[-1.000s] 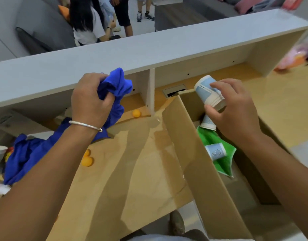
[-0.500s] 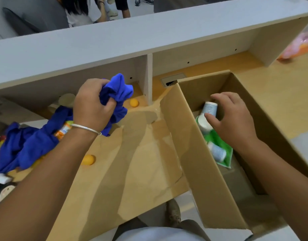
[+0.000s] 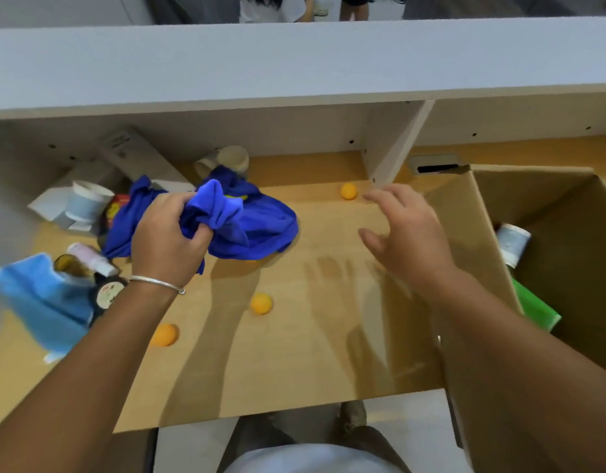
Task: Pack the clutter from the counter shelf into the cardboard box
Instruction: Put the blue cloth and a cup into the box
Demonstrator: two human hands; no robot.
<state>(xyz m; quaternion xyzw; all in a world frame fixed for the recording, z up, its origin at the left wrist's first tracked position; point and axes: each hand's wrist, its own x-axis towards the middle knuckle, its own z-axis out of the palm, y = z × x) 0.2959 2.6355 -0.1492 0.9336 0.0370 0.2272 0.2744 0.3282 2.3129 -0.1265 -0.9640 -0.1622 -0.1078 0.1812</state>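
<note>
Since a second ago the right hand (image 3: 409,238) has let go of the paper cup and come out of the cardboard box (image 3: 472,233); it now floats empty over the table (image 3: 294,353), fingers spread wide and blurred. The left hand (image 3: 166,242) has kept its grip on the blue cloth (image 3: 247,221), and the view has swung left, so more of the counter shelf (image 3: 294,63) clutter shows.

At far left a light blue cloth (image 3: 42,302) lies bunched at the table edge, with a dark bottle (image 3: 90,278) and a pale pink tube (image 3: 90,259) just beside it. Behind them a white paper cup (image 3: 86,201) stands on flat white packaging under the shelf. The blue cloth is a deep royal blue, soft and crumpled, part gathered into the left fist and the rest spread on the table to the right of that hand. A beige cup (image 3: 231,158) lies on its side just behind it.

Three orange balls rest on the table: one near the left forearm (image 3: 163,334), one mid-table (image 3: 260,303), one by the shelf divider (image 3: 348,191). The left wrist wears a thin silver bangle (image 3: 156,284).

The box stands open at right, its near flap upright just beside the right wrist. Inside lie a white cup (image 3: 511,244) and a green item (image 3: 533,308).
</note>
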